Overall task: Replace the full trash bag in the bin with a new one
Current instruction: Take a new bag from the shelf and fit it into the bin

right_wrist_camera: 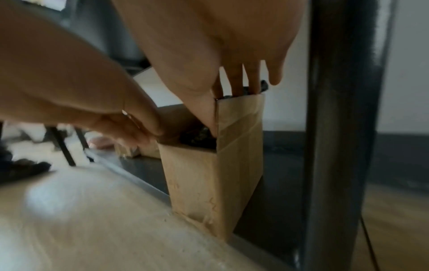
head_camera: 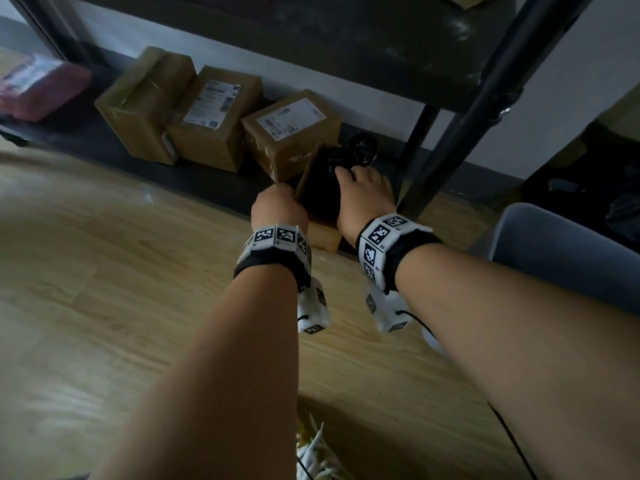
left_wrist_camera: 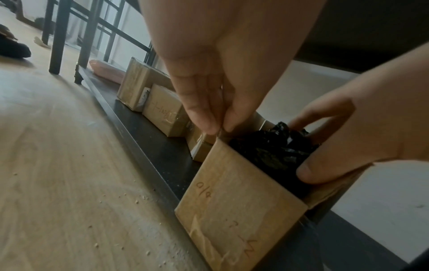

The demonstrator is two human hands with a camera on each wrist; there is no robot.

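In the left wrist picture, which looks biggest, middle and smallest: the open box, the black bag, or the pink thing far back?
1. Open box, though it is nearest the camera.
2. Black bag, partly hidden inside.
3. Pink thing, farthest away.

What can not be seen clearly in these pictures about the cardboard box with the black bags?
- Inside of the open cardboard box: every view shows only the top of the black plastic bags.
- Right hand fingertips: hidden inside the box in the right wrist view.
- Labels on the sealed boxes: blurred in the head view.
- Left hand pinches the box flap.
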